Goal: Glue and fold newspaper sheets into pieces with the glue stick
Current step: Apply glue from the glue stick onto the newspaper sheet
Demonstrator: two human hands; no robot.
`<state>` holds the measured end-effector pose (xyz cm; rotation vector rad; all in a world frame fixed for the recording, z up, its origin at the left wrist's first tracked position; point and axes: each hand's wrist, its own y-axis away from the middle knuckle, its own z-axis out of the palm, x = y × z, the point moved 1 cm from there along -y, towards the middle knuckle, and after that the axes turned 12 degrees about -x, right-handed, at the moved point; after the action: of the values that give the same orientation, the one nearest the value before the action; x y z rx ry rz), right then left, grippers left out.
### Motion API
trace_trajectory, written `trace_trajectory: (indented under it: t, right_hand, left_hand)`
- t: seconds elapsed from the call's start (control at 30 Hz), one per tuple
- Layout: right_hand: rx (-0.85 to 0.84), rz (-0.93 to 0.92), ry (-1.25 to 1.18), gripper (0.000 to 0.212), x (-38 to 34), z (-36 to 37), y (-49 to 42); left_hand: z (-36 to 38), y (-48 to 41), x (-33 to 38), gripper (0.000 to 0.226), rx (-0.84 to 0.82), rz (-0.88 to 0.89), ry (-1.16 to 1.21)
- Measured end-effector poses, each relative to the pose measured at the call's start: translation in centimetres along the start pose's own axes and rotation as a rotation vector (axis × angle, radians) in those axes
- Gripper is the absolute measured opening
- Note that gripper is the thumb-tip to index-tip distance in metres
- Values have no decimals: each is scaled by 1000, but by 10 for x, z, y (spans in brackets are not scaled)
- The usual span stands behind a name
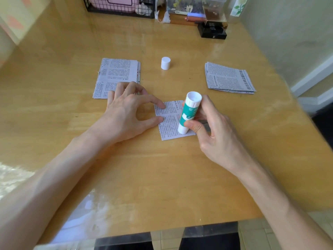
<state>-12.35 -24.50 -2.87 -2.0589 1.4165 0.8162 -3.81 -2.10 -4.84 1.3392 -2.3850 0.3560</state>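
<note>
The small newspaper sheet point(171, 121) lay flat on the wooden table point(162, 177), close in front of the person, and I take it as the middle of the clock. The left hand point(126, 112) came in from 9 o'clock with nothing gripped. Its forefinger and thumb reached out, and their tips pressed down on the sheet's left edge. The other fingers point(131, 87) were bent, resting at the near corner of the left stack.

The right hand point(216, 134) came in from 4 o'clock and clasped the glue stick point(189, 112), thumb across the front of the barrel and fingers wrapped behind. The stick was green and white. It stood tilted, its top leaning away toward 12 o'clock and its lower white end touching the sheet near the lower right part.

The white cap point(165, 63) stood upright by itself at 12 o'clock, well apart from the stick. A left stack point(117, 73) of newspaper pieces lay at 10 o'clock, and a right stack point(228, 76) lay at 2 o'clock, slightly fanned.

Far off at 12 o'clock, along the back edge of the table, were a black wire basket point(119, 6), a clear container point(196, 4) and a small black box point(212, 31).
</note>
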Motion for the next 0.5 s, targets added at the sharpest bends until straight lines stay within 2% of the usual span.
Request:
trace_trajectory:
  t: [0.5]
  right_hand:
    - [137, 66, 31, 21, 16, -19, 12]
  left_hand:
    - [0, 0, 0, 36, 6, 15, 12]
